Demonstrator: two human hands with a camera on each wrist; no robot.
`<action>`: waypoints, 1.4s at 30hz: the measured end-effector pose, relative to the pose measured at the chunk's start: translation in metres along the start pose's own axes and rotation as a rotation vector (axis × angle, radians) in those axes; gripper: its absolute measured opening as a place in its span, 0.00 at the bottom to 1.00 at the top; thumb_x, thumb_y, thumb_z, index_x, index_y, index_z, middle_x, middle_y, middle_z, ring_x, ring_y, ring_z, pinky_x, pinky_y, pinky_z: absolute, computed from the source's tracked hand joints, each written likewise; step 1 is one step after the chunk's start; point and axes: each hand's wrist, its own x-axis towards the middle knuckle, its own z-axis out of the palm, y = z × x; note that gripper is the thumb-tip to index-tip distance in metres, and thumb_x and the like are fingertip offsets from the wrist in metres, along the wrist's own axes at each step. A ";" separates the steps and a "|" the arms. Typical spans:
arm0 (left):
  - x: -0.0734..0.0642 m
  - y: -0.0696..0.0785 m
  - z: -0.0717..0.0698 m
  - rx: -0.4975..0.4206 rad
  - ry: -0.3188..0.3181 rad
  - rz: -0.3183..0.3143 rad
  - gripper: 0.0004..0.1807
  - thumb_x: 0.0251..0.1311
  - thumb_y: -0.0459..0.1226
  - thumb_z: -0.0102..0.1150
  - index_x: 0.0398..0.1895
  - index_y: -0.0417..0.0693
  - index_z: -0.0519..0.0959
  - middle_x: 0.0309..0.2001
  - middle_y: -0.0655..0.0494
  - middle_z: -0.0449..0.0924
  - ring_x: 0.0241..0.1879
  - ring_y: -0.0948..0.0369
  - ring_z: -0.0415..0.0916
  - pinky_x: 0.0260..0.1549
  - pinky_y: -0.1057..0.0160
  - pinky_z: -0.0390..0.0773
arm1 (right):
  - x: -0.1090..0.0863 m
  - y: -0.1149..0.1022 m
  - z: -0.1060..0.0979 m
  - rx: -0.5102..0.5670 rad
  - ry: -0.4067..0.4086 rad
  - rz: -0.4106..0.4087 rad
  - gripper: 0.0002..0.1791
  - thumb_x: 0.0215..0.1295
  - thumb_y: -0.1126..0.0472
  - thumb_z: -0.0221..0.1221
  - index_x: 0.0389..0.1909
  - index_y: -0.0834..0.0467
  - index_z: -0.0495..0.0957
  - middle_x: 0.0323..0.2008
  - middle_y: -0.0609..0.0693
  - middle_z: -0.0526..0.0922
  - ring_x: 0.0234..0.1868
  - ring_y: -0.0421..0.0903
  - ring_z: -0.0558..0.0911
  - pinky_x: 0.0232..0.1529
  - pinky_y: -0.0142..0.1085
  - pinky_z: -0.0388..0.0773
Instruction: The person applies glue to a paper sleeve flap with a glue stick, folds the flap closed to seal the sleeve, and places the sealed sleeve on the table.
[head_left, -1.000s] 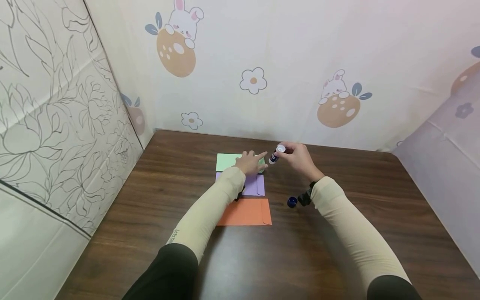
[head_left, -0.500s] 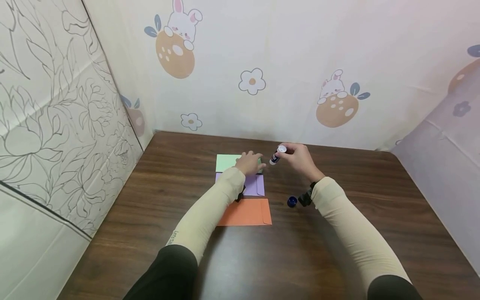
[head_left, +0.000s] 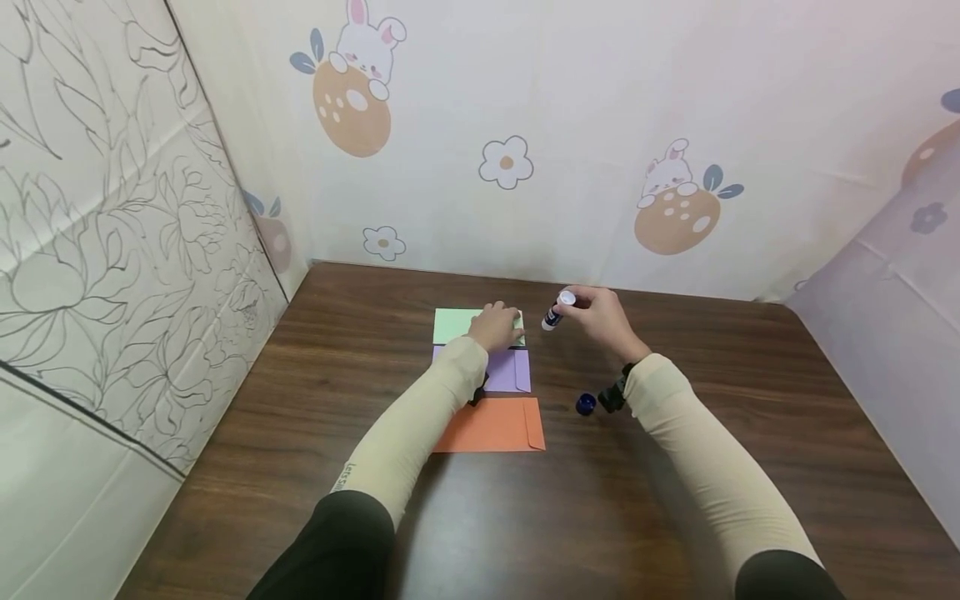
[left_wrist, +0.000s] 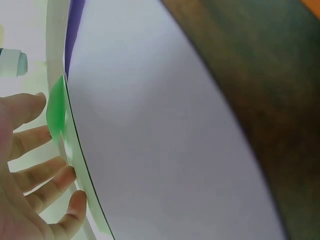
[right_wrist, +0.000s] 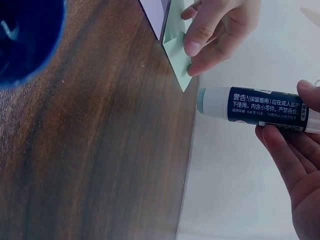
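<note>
My left hand (head_left: pixel 495 327) rests on the green envelope (head_left: pixel 452 326) at the back of the table, fingers loosely bent. In the right wrist view its thumb and fingertips are at the flap end of this envelope (right_wrist: pixel 176 55). The green flap (left_wrist: pixel 57 112) stands near the fingers in the left wrist view. My right hand (head_left: pixel 603 318) pinches an uncapped glue stick (right_wrist: pixel 265 107) between thumb and fingers. Its pale glue tip points down and left, just right of the green envelope. The blue cap (head_left: pixel 586 404) lies on the table below my right wrist.
A purple envelope (head_left: pixel 506 372) lies just in front of the green one, partly under my left forearm. Nearer to me is an orange envelope (head_left: pixel 491 427). A patterned wall covering (head_left: pixel 585 108) rises behind the wooden table (head_left: pixel 300 400).
My left hand's fingers have drawn in leftward from beyond the green envelope's right end onto it. My right hand, still gripping the glue stick, has shifted slightly right.
</note>
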 end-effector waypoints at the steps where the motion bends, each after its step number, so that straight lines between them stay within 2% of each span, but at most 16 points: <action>1: 0.000 0.000 0.000 0.003 0.000 0.002 0.25 0.70 0.49 0.51 0.65 0.50 0.72 0.65 0.49 0.70 0.65 0.51 0.67 0.59 0.47 0.73 | 0.000 0.000 0.000 0.004 -0.003 0.007 0.18 0.64 0.58 0.64 0.49 0.65 0.81 0.47 0.62 0.85 0.46 0.55 0.84 0.45 0.46 0.80; 13: 0.003 -0.001 0.005 0.051 0.010 -0.014 0.20 0.68 0.49 0.55 0.58 0.51 0.78 0.59 0.53 0.74 0.61 0.53 0.68 0.56 0.47 0.75 | -0.002 -0.003 0.000 0.004 -0.013 0.021 0.18 0.64 0.58 0.64 0.50 0.65 0.81 0.47 0.62 0.85 0.46 0.55 0.83 0.46 0.47 0.79; 22: 0.007 -0.001 0.008 0.091 0.019 -0.002 0.19 0.66 0.47 0.58 0.56 0.52 0.78 0.61 0.57 0.76 0.59 0.55 0.70 0.55 0.48 0.75 | -0.002 -0.004 0.000 0.011 -0.004 0.015 0.18 0.64 0.58 0.64 0.50 0.65 0.81 0.47 0.62 0.85 0.46 0.55 0.83 0.46 0.47 0.78; 27: 0.009 -0.001 0.009 0.102 -0.010 0.010 0.16 0.67 0.47 0.57 0.54 0.51 0.78 0.58 0.58 0.78 0.58 0.56 0.70 0.55 0.45 0.74 | -0.002 -0.005 0.000 0.008 -0.012 0.012 0.18 0.64 0.58 0.63 0.50 0.65 0.81 0.48 0.63 0.84 0.47 0.55 0.83 0.47 0.48 0.79; 32: 0.010 -0.001 0.010 0.046 -0.043 -0.009 0.14 0.67 0.45 0.56 0.52 0.52 0.76 0.58 0.58 0.79 0.62 0.54 0.66 0.59 0.45 0.69 | -0.001 -0.004 0.000 0.007 -0.016 0.016 0.19 0.64 0.58 0.63 0.51 0.66 0.80 0.48 0.63 0.84 0.47 0.55 0.83 0.47 0.48 0.79; 37: 0.010 0.001 0.008 -0.003 -0.079 -0.027 0.16 0.68 0.44 0.55 0.56 0.52 0.73 0.62 0.57 0.76 0.68 0.54 0.60 0.62 0.45 0.64 | 0.000 -0.003 -0.001 0.006 -0.013 0.012 0.18 0.64 0.58 0.63 0.51 0.66 0.81 0.48 0.63 0.84 0.47 0.56 0.83 0.47 0.48 0.79; 42: 0.007 0.003 0.006 0.076 -0.107 -0.021 0.25 0.71 0.45 0.50 0.70 0.56 0.67 0.73 0.62 0.62 0.72 0.55 0.55 0.66 0.43 0.61 | 0.001 -0.003 -0.001 0.006 -0.022 0.015 0.19 0.64 0.58 0.63 0.51 0.66 0.80 0.48 0.63 0.84 0.47 0.56 0.83 0.47 0.49 0.79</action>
